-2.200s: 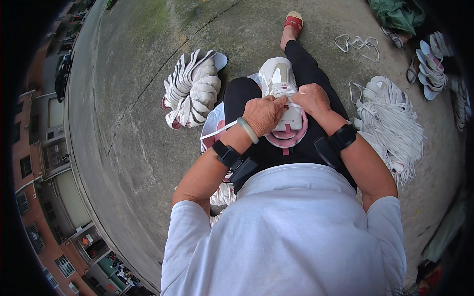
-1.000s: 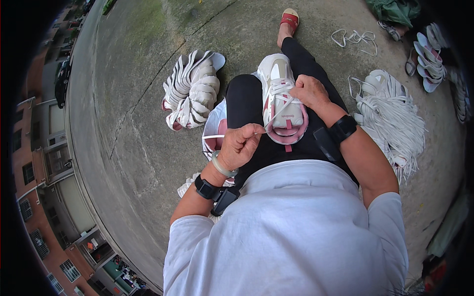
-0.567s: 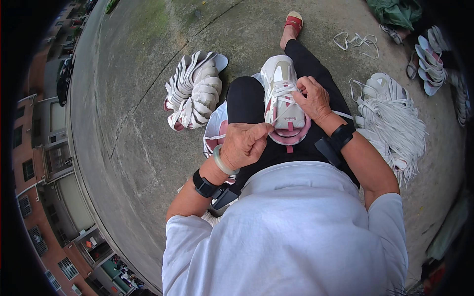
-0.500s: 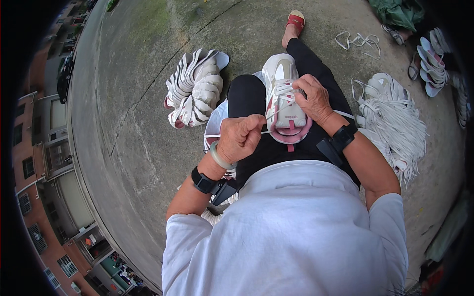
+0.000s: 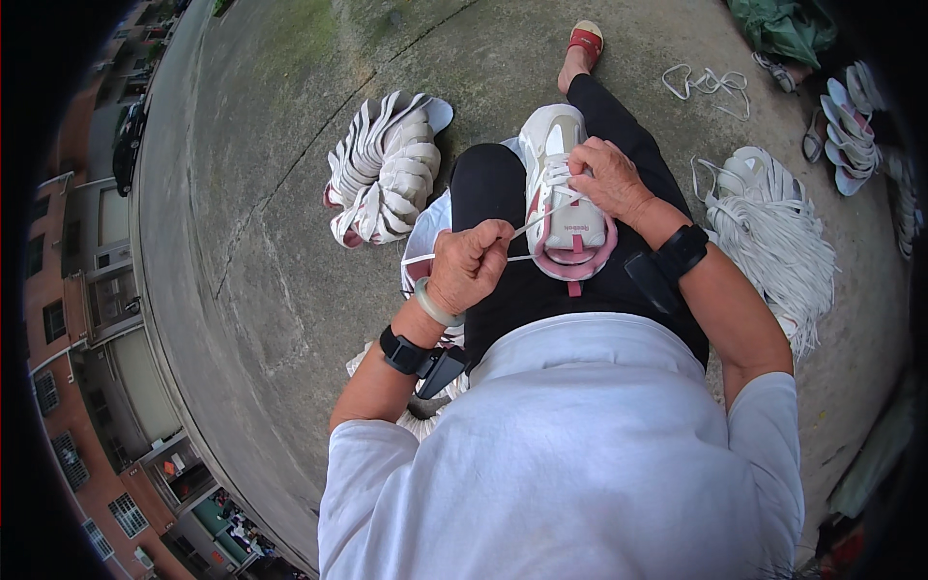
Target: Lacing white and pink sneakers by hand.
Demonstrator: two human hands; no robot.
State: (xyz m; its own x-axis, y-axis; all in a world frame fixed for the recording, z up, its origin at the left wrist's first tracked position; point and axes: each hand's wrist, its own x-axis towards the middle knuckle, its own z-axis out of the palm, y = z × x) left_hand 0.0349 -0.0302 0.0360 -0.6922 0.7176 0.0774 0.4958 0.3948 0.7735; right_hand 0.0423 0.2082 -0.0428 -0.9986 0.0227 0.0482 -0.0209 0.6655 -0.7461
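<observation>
A white sneaker [image 5: 553, 124] with pink and grey trim rests on my lap, toe pointing away and pink collar toward me. White lace crosses its upper part. My left hand [image 5: 469, 263] is closed beside the shoe's collar, gripping the white shoelace [image 5: 543, 218], which runs taut to the eyelets. Against the right side of the lacing, my right hand [image 5: 609, 181] has its thumb and fingers pinched together; its fingers hide what they grip, though it appears to be lace.
Nested white shoe uppers [image 5: 387, 174] stand on the concrete at left. To the right lies a thick bundle of white laces [image 5: 773, 237] beside a shoe. A loose lace [image 5: 710, 85] lies farther off. More shoe pieces [image 5: 847, 133] and a green bag [image 5: 783, 31] are at far right.
The shoe and both hands sit slightly farther right in the picture. My right hand has risen a little along the lacing, while the left keeps hold of the lace.
</observation>
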